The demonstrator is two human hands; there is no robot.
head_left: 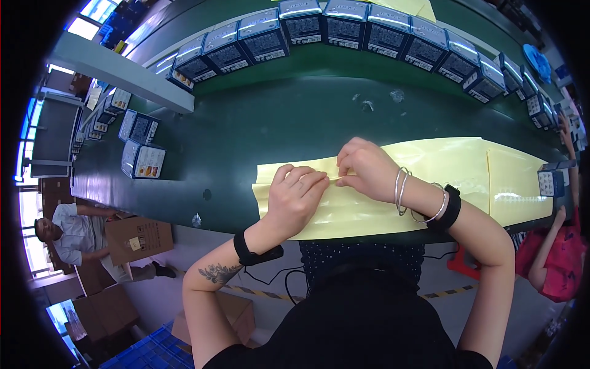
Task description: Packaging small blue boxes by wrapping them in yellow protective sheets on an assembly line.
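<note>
A glossy pale yellow sheet (430, 161) lies flat across the near edge of the green table (276, 123), directly in front of me. Toward its left part, my left hand (290, 200) pinches a raised fold or edge of the sheet, fingers bent and pressed together. Just to the right, my right hand (367, 169) grips the same fold between thumb and fingers. The two hands are close together but apart. What lies under the fingertips is partly hidden. The sheet's right section has a crease or overlap and a line of small marks.
Blue boxes (344, 27) line a ledge along the far side. Several more boxes (144, 161) stand at the left, by a grey post (123, 71). Clear plastic scraps (367, 106) lie on the table. A co-worker in red (553, 264) is at the right; another person carries a carton (138, 242).
</note>
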